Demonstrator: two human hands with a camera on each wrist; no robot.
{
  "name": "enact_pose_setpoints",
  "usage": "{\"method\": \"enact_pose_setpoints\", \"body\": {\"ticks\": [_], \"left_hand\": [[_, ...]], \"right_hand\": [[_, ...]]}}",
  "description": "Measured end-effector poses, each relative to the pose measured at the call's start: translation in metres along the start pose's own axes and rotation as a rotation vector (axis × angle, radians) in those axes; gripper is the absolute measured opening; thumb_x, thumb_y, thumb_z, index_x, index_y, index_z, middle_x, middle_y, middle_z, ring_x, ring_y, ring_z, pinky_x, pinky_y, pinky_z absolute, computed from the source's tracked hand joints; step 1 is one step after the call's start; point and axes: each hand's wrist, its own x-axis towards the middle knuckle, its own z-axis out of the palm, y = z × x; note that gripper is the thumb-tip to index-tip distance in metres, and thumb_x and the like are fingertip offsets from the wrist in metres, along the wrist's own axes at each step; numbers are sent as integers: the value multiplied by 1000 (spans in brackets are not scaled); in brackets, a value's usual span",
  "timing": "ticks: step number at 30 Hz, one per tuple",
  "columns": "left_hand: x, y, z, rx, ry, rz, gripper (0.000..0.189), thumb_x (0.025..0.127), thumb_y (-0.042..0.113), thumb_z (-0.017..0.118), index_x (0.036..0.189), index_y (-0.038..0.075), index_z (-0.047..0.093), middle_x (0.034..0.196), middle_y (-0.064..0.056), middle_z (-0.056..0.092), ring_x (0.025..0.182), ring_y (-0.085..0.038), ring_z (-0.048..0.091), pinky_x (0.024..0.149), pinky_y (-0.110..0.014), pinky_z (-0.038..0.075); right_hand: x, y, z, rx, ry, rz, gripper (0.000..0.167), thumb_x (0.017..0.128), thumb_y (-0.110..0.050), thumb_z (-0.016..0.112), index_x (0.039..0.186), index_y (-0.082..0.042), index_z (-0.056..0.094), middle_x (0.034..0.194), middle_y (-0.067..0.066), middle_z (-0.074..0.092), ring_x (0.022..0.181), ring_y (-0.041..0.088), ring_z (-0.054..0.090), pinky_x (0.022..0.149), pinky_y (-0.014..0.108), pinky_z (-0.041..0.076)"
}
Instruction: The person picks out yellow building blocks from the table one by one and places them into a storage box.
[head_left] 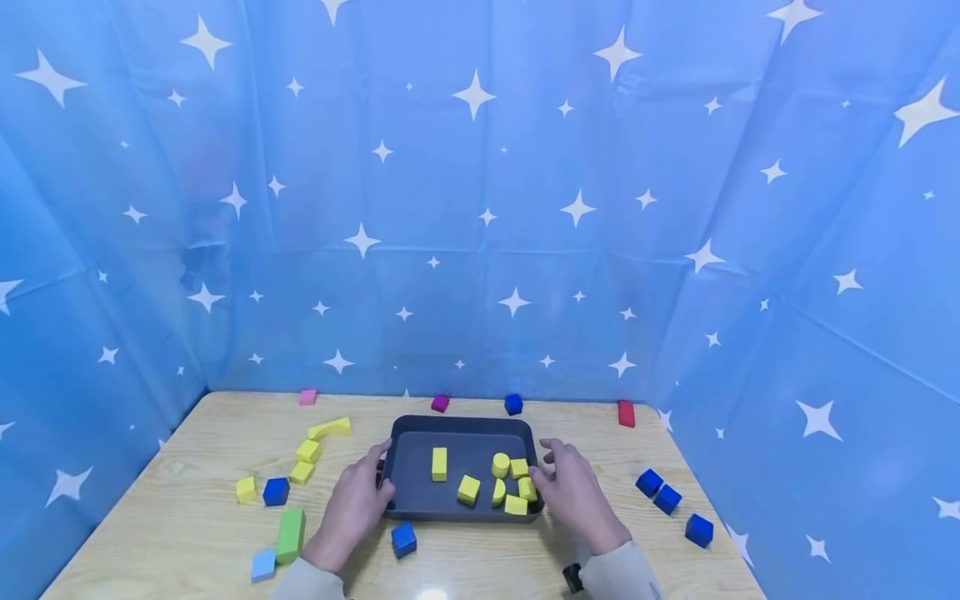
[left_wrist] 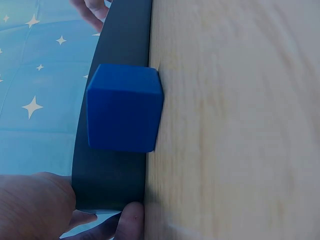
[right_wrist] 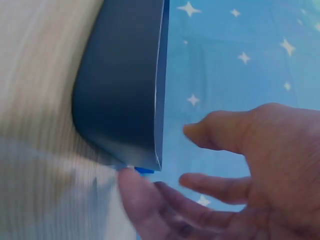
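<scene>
A dark grey tray (head_left: 461,514) sits on the wooden table, holding several yellow blocks, among them an upright rectangular block (head_left: 439,464), a cube (head_left: 468,490) and a cylinder (head_left: 500,465). My left hand (head_left: 352,504) grips the tray's left end, thumb at the rim and fingers against the outer wall; in the left wrist view a fingertip (left_wrist: 131,222) shows low beside the wall. At the right end, my right hand (head_left: 576,492) has its fingers spread around the rim, holding nothing. In the right wrist view its thumb (right_wrist: 215,131) stands apart from the tray wall (right_wrist: 122,85).
A blue cube (head_left: 403,540) lies just before the tray. Left of it are yellow blocks (head_left: 308,451), a green block (head_left: 291,536) and a light blue block (head_left: 263,565). Blue cubes (head_left: 667,499) lie at right; a red block (head_left: 626,413) and a magenta block (head_left: 440,403) lie toward the back.
</scene>
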Motion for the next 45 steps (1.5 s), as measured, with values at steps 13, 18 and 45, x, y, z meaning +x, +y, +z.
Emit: {"method": "enact_pose_setpoints", "body": {"ticks": [13, 18, 45], "left_hand": [[2, -1, 0, 9, 2, 3, 72, 100, 1, 78, 169, 3, 57, 148, -32, 76, 120, -37, 79, 91, -49, 70], [1, -1, -1, 10, 1, 4, 72, 100, 1, 78, 169, 3, 57, 146, -31, 77, 119, -37, 79, 91, -50, 70], [0, 2, -3, 28, -9, -9, 63, 110, 15, 77, 169, 5, 58, 154, -31, 73, 142, -52, 72, 114, -68, 63]], "right_hand": [[13, 8, 7, 137, -108, 82, 60, 115, -16, 72, 168, 5, 53, 137, 25, 77, 109, 28, 80, 66, 39, 68], [12, 17, 9, 203, -126, 73, 58, 113, -10, 73, 167, 4, 56, 131, 23, 78, 105, 26, 79, 62, 37, 69], [12, 23, 6, 317, -163, 124, 61, 112, -5, 74, 170, -4, 57, 129, 23, 77, 84, 22, 81, 61, 43, 72]]}}
